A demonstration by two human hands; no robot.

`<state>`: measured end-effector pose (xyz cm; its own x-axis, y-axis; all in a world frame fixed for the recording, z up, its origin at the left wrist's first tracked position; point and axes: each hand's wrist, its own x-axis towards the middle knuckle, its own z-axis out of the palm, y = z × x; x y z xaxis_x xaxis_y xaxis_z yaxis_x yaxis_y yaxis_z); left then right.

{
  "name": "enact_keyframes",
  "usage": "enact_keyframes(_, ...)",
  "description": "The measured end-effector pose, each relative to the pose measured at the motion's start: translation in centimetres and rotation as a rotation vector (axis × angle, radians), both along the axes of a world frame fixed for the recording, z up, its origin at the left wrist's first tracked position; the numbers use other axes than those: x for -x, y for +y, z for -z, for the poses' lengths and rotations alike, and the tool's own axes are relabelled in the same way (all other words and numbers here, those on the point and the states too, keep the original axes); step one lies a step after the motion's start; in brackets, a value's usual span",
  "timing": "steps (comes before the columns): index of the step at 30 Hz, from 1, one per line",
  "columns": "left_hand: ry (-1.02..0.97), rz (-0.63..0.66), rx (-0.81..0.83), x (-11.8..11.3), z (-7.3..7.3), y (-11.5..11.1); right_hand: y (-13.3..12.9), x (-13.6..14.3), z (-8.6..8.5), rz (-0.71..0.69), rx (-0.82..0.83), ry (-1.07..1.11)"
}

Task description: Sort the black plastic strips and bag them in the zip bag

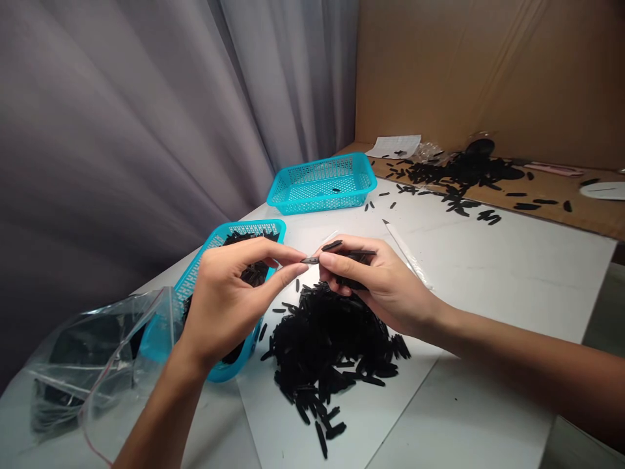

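Between the fingertips of my left hand (244, 293) and my right hand (381, 277) is a small dark strip (310, 260), pinched at both ends. More black pieces (354, 280) are gathered in my right palm and between its fingers. Beneath the hands, a heap of black pieces (336, 332) lies on a white sheet (390, 404). My left hand is in front of a blue basket (224, 228) that holds many similar black pieces, partly hidden by the hand.
Farther back stands a second blue basket (322, 205) with a small black piece inside. A clear plastic bag (97, 365) lies at the left. A white pencil-like stick (407, 254) rests on the right; more black pieces (469, 172) lie scattered near the cardboard wall (488, 78).
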<state>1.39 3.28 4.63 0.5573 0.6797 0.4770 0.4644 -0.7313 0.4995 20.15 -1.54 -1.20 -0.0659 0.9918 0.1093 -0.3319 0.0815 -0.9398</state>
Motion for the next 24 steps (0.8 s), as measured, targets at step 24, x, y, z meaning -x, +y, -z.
enact_keyframes(24, 0.218, -0.099, 0.078, 2.7, -1.3, 1.3, 0.1, 0.0, 0.0, -0.033, 0.046, -0.025)
